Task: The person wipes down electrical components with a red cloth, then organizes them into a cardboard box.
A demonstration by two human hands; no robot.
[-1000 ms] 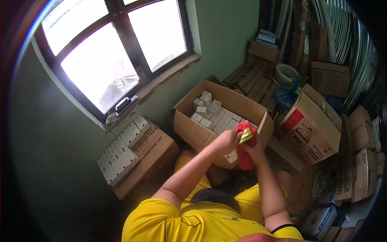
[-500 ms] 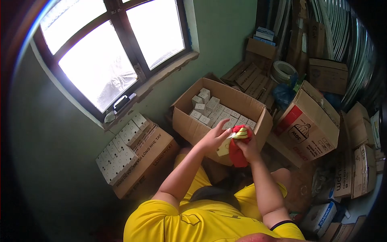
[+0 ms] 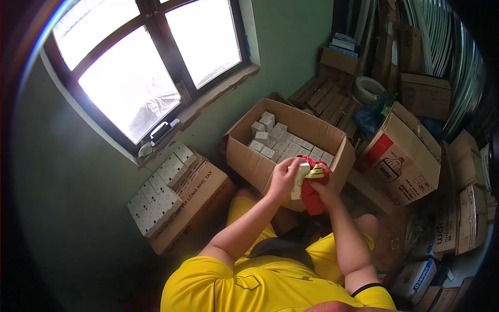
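Note:
My left hand (image 3: pixel 284 178) is closed at the upper left of a small pale box (image 3: pixel 298 188), its fingers bent over the top end. A red cloth with yellow and dark stripes (image 3: pixel 313 200) is bunched in my right hand (image 3: pixel 326 188), against the box's right side. Both hands are close together above the near edge of a large open carton (image 3: pixel 254 169). Inside that carton stand several small white boxes (image 3: pixel 291 148), some higher than the others. The cloth and fingers hide part of the box I hold.
At left, a closed carton (image 3: pixel 195 205) carries rows of white boxes (image 3: pixel 153 200). A window (image 3: pixel 130 83) is above it, with small items on the sill. To the right are a carton with a bulb print (image 3: pixel 400 156), a blue plastic bag (image 3: pixel 368 120) and a white coil (image 3: pixel 367 89).
My left hand's spread thumb and fingers have closed in at the box's top end. The box and cloth have shifted slightly to the right in view.

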